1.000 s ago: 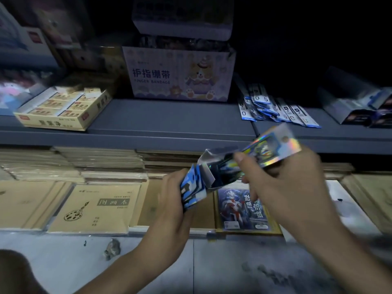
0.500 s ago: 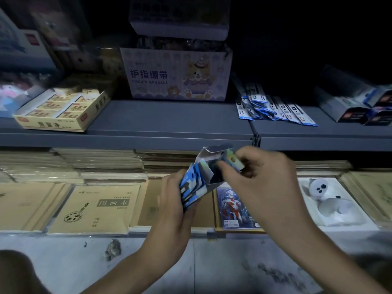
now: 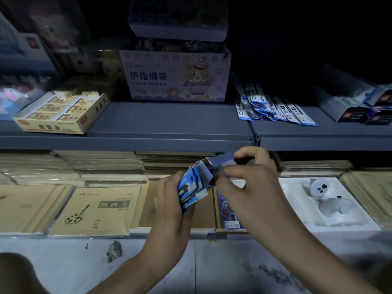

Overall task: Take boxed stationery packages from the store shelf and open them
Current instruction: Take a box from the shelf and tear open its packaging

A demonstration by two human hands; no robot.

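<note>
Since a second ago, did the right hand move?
Yes. The right hand slid left along the shelf toward the blue box. The white cat cover that it hid before now shows.

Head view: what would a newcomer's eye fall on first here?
The small blue box at centre, gripped by the left hand while the right hand pinches at its opened end. Behind, on the grey shelf, stands a carton printed FINGER BANDAGE with a cartoon bear.
</note>
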